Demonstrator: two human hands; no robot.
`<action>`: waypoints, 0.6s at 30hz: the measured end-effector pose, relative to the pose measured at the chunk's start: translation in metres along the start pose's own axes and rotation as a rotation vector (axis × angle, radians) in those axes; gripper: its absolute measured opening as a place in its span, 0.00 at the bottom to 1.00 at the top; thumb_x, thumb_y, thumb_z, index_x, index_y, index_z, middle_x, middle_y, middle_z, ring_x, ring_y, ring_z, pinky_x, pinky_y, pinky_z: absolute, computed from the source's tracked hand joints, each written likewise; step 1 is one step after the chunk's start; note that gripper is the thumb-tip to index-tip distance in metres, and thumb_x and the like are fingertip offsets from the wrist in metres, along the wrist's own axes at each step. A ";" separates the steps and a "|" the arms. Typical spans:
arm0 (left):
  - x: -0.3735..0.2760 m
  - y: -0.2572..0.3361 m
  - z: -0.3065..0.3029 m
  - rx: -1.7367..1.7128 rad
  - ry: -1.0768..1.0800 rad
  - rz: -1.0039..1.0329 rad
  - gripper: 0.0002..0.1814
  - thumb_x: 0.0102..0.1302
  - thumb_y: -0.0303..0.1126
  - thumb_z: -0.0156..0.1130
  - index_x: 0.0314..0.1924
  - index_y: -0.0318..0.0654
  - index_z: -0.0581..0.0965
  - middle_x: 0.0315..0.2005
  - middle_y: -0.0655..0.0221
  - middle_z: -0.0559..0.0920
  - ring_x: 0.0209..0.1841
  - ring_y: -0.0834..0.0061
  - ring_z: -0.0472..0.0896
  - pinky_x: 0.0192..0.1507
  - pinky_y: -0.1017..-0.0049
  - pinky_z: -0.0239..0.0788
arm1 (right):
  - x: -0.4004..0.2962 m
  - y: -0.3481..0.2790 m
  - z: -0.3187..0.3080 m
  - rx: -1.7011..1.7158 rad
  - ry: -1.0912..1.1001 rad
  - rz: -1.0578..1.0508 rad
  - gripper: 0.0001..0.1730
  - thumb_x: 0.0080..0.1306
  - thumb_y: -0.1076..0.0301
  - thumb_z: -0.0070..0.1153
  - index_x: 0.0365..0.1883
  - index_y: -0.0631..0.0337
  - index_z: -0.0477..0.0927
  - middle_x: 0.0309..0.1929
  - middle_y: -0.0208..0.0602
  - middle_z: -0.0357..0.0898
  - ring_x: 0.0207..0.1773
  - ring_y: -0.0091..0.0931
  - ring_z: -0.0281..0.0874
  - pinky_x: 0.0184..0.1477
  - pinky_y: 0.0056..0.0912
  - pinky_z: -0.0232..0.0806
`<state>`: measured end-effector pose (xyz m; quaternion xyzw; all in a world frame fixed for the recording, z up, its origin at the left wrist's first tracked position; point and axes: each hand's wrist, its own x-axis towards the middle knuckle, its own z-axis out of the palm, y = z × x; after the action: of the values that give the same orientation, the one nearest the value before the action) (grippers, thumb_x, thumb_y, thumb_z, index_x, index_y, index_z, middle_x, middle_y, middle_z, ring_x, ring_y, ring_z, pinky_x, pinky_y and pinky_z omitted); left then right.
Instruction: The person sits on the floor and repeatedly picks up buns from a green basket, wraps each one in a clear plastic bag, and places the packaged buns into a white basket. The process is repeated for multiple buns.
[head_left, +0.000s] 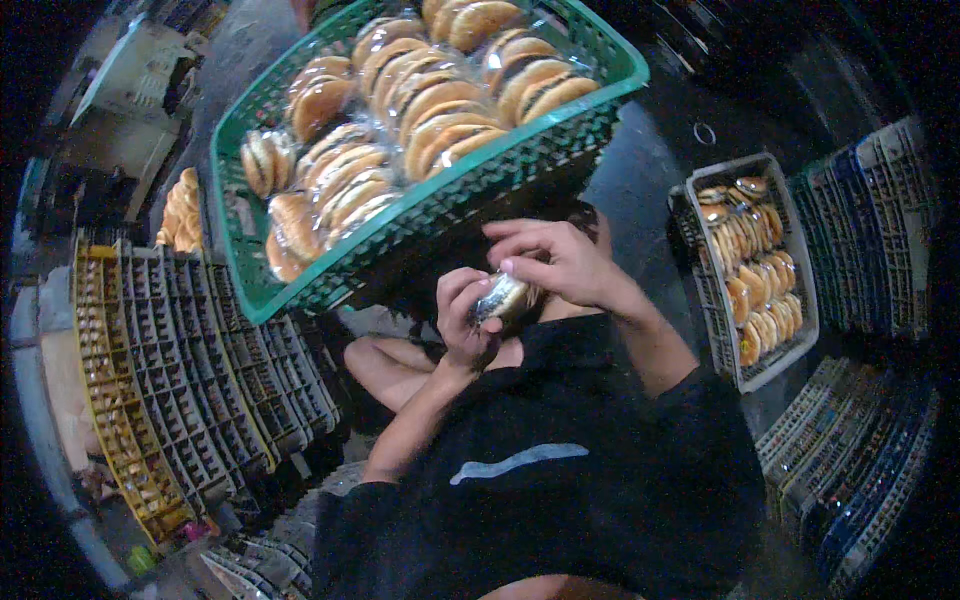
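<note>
My left hand (463, 315) grips a filled bun in clear plastic wrap (504, 298) in front of my chest. Over the bun's upper right side is my right hand (551, 259), its thumb and fingers bent at the wrapping; whether it pinches the plastic cannot be told. Just beyond both hands stands a green plastic crate (450, 191), tilted in the view, holding rows of wrapped filled buns (427, 97). The underside of the held bun is hidden.
A grey crate (806, 352) of buns stands on the right. Stacked crates (210, 367) rise at the left, with unwrapped bread (180, 214) behind them. More stacks stand at the far right (862, 240) and lower right (855, 465).
</note>
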<state>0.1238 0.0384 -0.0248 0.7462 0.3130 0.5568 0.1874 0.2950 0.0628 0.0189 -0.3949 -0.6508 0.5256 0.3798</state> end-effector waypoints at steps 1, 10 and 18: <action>0.001 -0.002 -0.008 0.006 0.008 0.026 0.23 0.60 0.52 0.47 0.39 0.36 0.69 0.33 0.59 0.71 0.35 0.64 0.71 0.37 0.69 0.64 | 0.009 -0.001 0.003 0.015 -0.094 0.087 0.17 0.55 0.67 0.51 0.40 0.69 0.73 0.45 0.44 0.72 0.47 0.28 0.70 0.50 0.28 0.61; -0.006 -0.011 -0.045 0.100 0.202 -0.138 0.25 0.61 0.53 0.44 0.42 0.36 0.69 0.34 0.56 0.71 0.36 0.62 0.71 0.38 0.68 0.64 | 0.046 0.011 0.069 0.777 -0.094 0.314 0.21 0.62 0.57 0.46 0.43 0.68 0.71 0.40 0.36 0.74 0.42 0.22 0.70 0.47 0.25 0.62; 0.176 -0.048 -0.124 0.101 0.375 0.042 0.31 0.61 0.58 0.37 0.43 0.33 0.69 0.38 0.61 0.72 0.43 0.70 0.70 0.47 0.73 0.60 | 0.108 -0.066 0.037 -0.101 0.200 -0.061 0.31 0.51 0.59 0.59 0.50 0.67 0.66 0.42 0.46 0.73 0.45 0.32 0.72 0.48 0.32 0.63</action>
<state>0.0264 0.1841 0.1087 0.6441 0.3545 0.6735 0.0765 0.2109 0.1386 0.0867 -0.4442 -0.6468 0.4384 0.4383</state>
